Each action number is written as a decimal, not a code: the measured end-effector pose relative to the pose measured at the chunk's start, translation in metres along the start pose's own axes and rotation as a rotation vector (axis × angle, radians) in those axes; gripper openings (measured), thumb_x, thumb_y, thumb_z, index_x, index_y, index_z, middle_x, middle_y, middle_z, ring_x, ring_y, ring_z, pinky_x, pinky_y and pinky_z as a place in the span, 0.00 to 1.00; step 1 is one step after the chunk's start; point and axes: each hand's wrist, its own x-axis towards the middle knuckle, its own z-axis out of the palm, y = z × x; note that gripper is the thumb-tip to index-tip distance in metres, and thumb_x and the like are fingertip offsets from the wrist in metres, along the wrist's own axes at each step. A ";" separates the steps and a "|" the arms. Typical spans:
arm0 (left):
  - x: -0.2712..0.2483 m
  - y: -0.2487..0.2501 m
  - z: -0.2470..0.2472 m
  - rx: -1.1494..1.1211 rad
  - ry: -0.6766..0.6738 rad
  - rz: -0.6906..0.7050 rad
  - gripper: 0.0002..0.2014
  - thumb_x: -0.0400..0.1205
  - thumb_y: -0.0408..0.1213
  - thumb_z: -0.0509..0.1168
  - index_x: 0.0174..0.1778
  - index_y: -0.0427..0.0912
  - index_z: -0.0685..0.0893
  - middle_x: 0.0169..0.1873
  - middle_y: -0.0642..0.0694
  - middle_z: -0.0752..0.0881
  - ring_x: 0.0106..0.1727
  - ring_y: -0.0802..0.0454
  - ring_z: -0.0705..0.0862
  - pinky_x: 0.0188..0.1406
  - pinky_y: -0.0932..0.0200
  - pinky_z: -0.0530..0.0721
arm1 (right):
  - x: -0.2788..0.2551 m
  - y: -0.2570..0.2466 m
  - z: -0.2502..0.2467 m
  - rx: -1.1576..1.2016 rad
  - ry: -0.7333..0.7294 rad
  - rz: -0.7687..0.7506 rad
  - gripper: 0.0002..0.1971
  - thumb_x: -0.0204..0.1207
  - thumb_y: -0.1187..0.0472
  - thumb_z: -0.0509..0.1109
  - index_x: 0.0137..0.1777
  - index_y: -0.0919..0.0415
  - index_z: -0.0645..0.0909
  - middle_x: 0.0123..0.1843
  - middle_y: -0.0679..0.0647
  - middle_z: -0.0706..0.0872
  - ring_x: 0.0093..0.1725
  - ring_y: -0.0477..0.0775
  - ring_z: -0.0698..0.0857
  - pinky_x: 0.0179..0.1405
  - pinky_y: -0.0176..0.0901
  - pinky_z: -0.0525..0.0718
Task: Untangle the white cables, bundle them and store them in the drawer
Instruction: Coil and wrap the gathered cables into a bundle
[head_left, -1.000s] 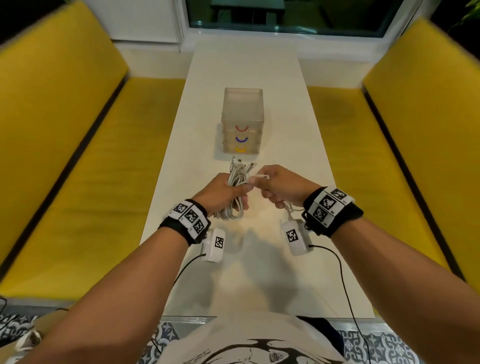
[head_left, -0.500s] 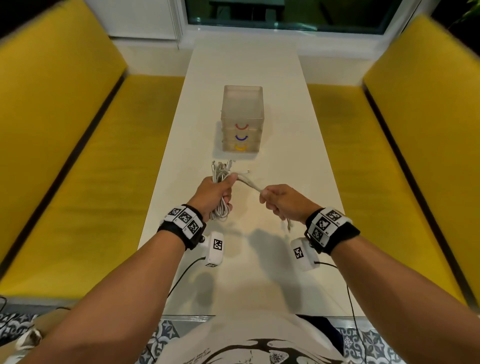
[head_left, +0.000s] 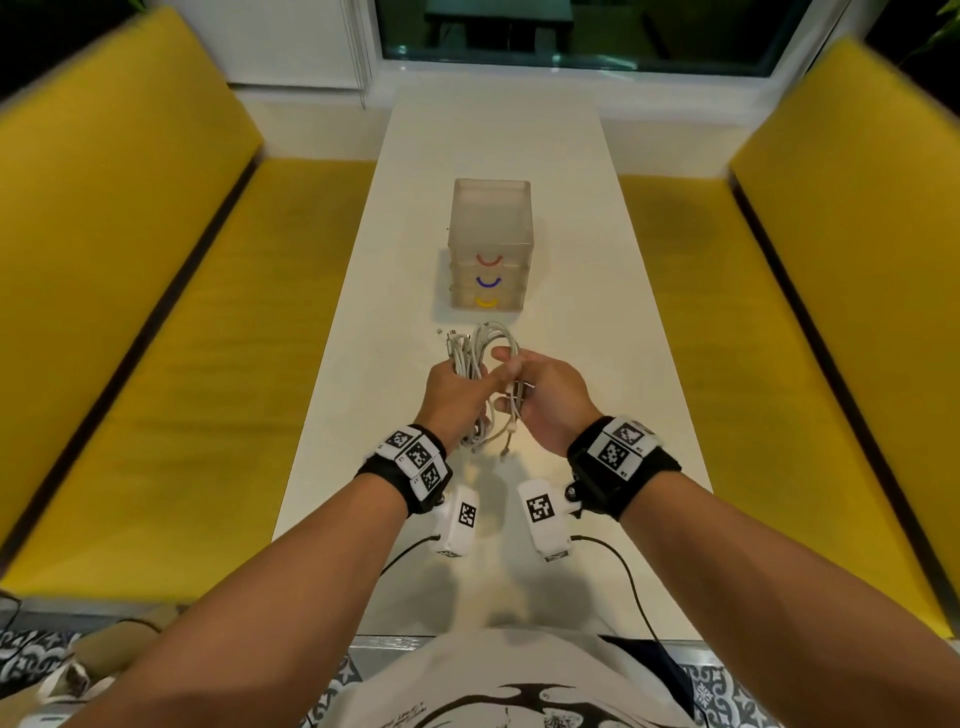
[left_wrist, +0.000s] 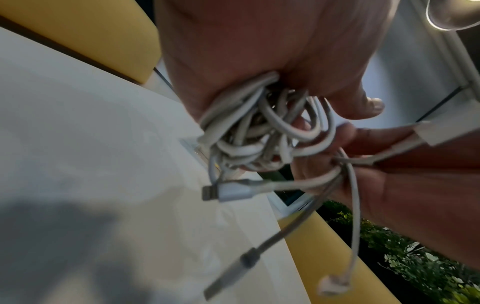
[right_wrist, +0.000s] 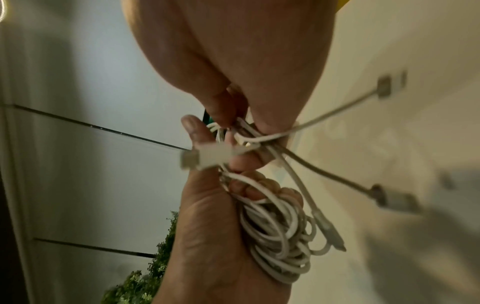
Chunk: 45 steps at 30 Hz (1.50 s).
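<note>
A coil of white cables (head_left: 480, 349) hangs above the white table (head_left: 597, 312), gripped by my left hand (head_left: 467, 379). In the left wrist view the left hand (left_wrist: 337, 96) wraps the looped cables (left_wrist: 254, 131), and several plug ends dangle below. My right hand (head_left: 511, 382) is pressed against the left one. In the right wrist view the right hand (right_wrist: 233, 121) pinches loose strands just above the coil (right_wrist: 275, 242). The frosted drawer unit (head_left: 491, 228) stands beyond the hands with its red, blue and yellow handled drawers shut.
Yellow benches (head_left: 156, 312) run along both sides of the narrow table. A window sill (head_left: 519, 88) lies at the far end. Black wires from the wrist cameras trail over the near table edge (head_left: 519, 631).
My right hand, which had drawn a strand out to the right, has come back against the left hand at the coil. Both hands sit slightly farther forward.
</note>
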 end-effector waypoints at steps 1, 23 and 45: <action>-0.001 -0.001 0.001 -0.018 -0.004 0.001 0.26 0.73 0.53 0.81 0.40 0.31 0.84 0.28 0.40 0.83 0.25 0.46 0.80 0.28 0.57 0.80 | 0.001 0.001 0.000 -0.032 0.000 -0.010 0.13 0.81 0.71 0.59 0.57 0.70 0.84 0.49 0.64 0.88 0.46 0.61 0.88 0.48 0.55 0.86; -0.006 0.007 -0.004 0.119 -0.317 0.058 0.11 0.72 0.28 0.82 0.48 0.36 0.92 0.43 0.43 0.93 0.46 0.51 0.92 0.50 0.56 0.89 | -0.001 -0.012 -0.025 -0.262 -0.064 0.201 0.05 0.75 0.67 0.78 0.44 0.64 0.83 0.39 0.59 0.84 0.33 0.52 0.81 0.30 0.40 0.86; 0.009 0.033 -0.001 -0.176 0.382 -0.023 0.13 0.77 0.44 0.79 0.34 0.45 0.83 0.15 0.52 0.76 0.18 0.48 0.73 0.18 0.61 0.73 | -0.053 -0.016 -0.004 -0.912 -0.277 0.135 0.21 0.80 0.48 0.69 0.37 0.65 0.87 0.21 0.51 0.75 0.19 0.50 0.66 0.20 0.36 0.62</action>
